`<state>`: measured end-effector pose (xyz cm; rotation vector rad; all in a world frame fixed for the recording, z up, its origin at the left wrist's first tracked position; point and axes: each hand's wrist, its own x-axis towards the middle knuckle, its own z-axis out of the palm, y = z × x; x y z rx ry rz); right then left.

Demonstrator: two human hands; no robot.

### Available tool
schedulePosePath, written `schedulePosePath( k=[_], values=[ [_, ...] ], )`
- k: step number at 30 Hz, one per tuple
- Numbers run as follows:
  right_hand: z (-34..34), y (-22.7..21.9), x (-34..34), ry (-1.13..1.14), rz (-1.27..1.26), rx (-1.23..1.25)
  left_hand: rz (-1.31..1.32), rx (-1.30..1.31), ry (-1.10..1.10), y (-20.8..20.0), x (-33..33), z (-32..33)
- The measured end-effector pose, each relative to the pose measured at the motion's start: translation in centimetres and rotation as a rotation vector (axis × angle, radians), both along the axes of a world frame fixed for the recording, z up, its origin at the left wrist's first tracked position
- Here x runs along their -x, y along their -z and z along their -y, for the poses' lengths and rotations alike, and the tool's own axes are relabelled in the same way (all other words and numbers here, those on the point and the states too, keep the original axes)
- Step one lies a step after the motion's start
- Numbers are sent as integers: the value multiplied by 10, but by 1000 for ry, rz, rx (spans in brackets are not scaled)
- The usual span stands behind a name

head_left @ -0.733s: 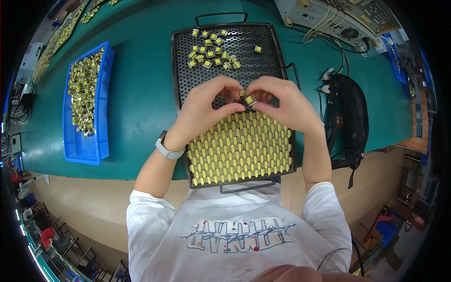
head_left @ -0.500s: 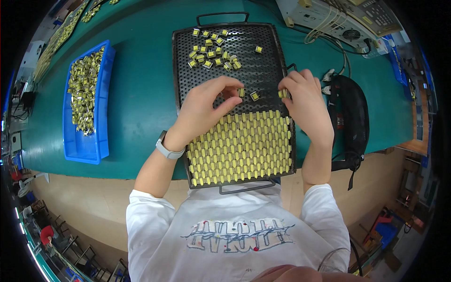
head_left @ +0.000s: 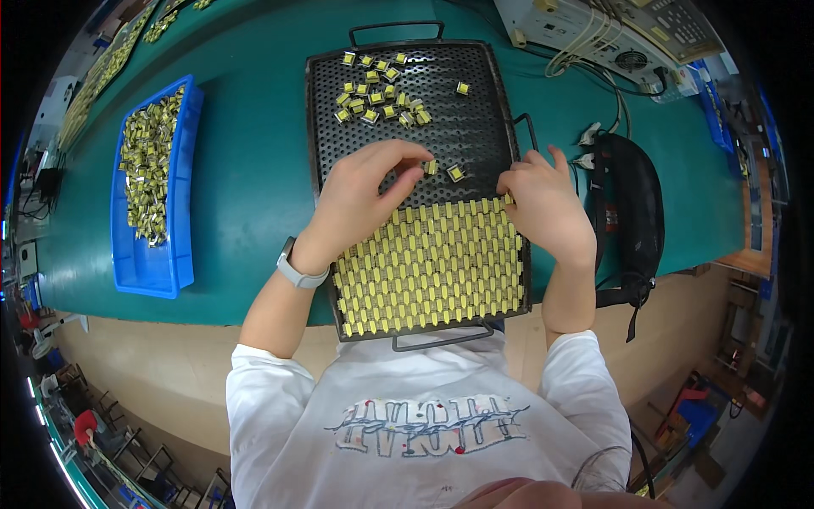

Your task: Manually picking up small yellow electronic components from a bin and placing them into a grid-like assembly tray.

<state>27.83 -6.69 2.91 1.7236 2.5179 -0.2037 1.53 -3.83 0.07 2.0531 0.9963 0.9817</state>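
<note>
Left hand point(head_left: 365, 199) fingers pinch part point(head_left: 431, 167) mid-frame; right hand point(head_left: 543, 204) fingers press row end point(head_left: 509, 200). I judge tray point(head_left: 500, 85) lower half filled; loose parts point(head_left: 377, 89) top remain.

A green bench point(head_left: 246, 170) carries a blue bin point(head_left: 153, 263) of small yellow parts, a black perforated tray point(head_left: 475, 127) — and a black bag point(head_left: 632, 212).

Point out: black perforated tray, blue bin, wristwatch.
black perforated tray point(head_left: 475, 136): head view, bare perforated surface in its upper right part.
blue bin point(head_left: 144, 270): head view, bare floor at its near end.
wristwatch point(head_left: 298, 273): head view, pale band on the left wrist.
</note>
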Motion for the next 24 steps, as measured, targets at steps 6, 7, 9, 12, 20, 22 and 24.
schedulePosePath(
  k=[6,7,9,12,20,22,24],
  values=[
    [0,-2,-2,8,-60,9,-18,-33,-1,0,-2,-1],
    [-1,-1,-3,18,-60,6,-25,-38,2,-1,-2,-2],
    [0,4,-5,19,-65,-8,-21,11,6,-4,-3,0],
    [1,-4,-4,33,4,43,-19,41,11,-3,-4,-2],
    [37,-34,-74,454,-140,-552,-35,30,-8,2,1,-1],
    [49,1,-110,724,166,-524,-36,33,-1,0,0,-1],
    [67,29,-141,814,213,-467,-18,33,3,-2,-2,-1]
  ],
)
